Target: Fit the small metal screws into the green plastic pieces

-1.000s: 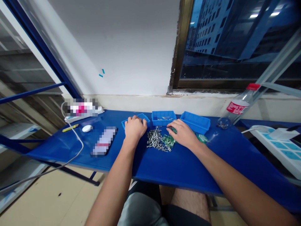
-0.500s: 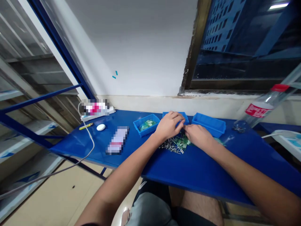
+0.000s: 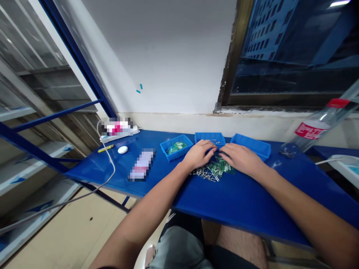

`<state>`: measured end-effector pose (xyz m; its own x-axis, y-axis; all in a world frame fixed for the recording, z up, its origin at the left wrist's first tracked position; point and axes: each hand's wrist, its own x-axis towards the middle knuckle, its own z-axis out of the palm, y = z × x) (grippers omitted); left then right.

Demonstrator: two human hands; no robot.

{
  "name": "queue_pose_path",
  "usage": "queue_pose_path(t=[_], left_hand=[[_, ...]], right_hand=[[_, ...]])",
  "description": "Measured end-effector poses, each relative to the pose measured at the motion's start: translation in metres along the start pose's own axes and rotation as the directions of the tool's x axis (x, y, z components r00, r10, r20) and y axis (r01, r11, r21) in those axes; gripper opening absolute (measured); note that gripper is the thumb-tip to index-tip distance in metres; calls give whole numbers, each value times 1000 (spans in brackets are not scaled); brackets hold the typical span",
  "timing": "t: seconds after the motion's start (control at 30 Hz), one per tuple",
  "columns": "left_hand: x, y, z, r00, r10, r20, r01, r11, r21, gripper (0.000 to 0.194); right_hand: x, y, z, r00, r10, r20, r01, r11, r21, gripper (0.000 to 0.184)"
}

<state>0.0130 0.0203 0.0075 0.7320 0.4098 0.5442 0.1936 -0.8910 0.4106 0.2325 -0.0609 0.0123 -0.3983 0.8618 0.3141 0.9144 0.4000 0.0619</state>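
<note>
Together, the left hand and right hand curved over a heap of metal rivets and green pieces, beside a blue plastic tray. Their fingers were narrowly curled; whether they held anything, I could not tell.

We are looking out from a single camera worn on the person's head, facing forward and down across a blue table. We are seeing the left hand and right hand fairly close, below the middle of the view, with the person's thigh along the bottom edge. The wall and window are filling the upper half, farther off. A shelf rack is running down the left side, above the floor. The table's front edge is sloping down toward the right.
</note>
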Motion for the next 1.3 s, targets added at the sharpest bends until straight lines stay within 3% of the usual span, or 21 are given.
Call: queue_pose_path(t=[0.13, 0.33, 0.43, 0.5, 0.57, 0.67, 0.8, 0.97, 1.07, 1.13, 1.2, 1.3], left_hand=[[0, 0, 2, 999, -25, 26, 25, 1000, -16, 28], [1, 0, 5, 999, -25, 30, 26, 999, -38, 29], [1, 2, 3, 999, -23, 27, 24, 998, -49, 28], [0, 5, 2, 999, -37, 19, 38, 998, -48, 32], [1, 7, 2, 998, -60, -5, 60, 996, -64, 45], [1, 8, 5, 993, -110, -41, 103, 986, -130, 65], [2, 3, 12, 977, -213, -29, 193, 927, -323, 63], [2, -2, 19, 950, -309, -38, 240, 804, -543, 40], [2, 0, 18, 949, -310, -58, 217, 775, -594, 37], [3, 4, 17, 947, -315, -61, 217, 770, -600, 38], [3, 9, 14, 940, -329, -92, 225, 800, -557, 38], [5, 16, 10, 928, -320, -192, 221, 885, -409, 29]], right_hand=[[-13, 8, 3, 994, -109, 4, 108, 991, 74, 22], [-17, 14, 9, 995, -98, 0, 97, 985, 146, 24], [-16, 11, 7, 992, 24, -123, -1, 983, 181, 26], [-16, 7, 5, 949, 188, -254, -116, 955, 272, 26], [-15, 1, 4, 864, 352, -359, -182, 885, 429, 24], [-12, -8, 7, 758, 528, -383, -155, 716, 680, 28], [-7, -15, 15, 703, 645, -301, -52, 468, 882, 37], [-2, -17, 16, 750, 621, -228, 40, 302, 952, 48], [-1, -16, 17, 799, 583, -147, -1, 246, 969, 62], [-1, -15, 20, 819, 566, -92, -38, 215, 976, 59], [-1, -14, 23, 811, 580, -77, -46, 194, 980, 55], [0, -12, 26, 756, 643, -122, -32, 223, 974, 52]])
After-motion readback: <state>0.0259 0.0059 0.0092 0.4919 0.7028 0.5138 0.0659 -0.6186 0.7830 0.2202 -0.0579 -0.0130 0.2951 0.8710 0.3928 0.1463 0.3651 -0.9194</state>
